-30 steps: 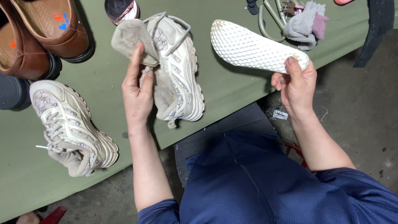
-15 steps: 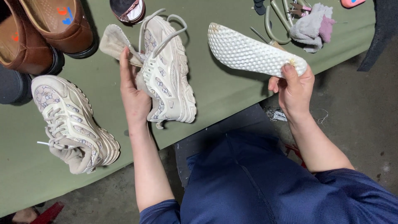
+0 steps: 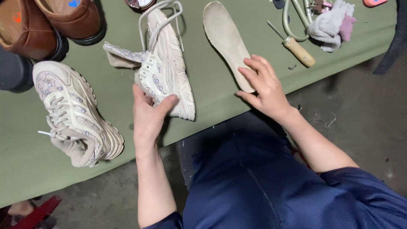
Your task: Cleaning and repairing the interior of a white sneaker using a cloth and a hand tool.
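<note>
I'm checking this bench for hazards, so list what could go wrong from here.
1. The awl lies close behind the right hand, which rests on the insole; a backward reach might meet its metal tip.
2. The insole's near end sits close to the table edge, so it could slip off if nudged.
3. The loose laces of the sneaker held by the left hand may snag.

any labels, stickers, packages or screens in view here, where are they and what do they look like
No packages, signs or screens.
Blue sticker: small, inside the right-hand brown shoe at the top left of the table.
Orange sticker: small, inside the brown shoe at the far left, beside the first.
Neither the left hand nor the right hand touches them.
</note>
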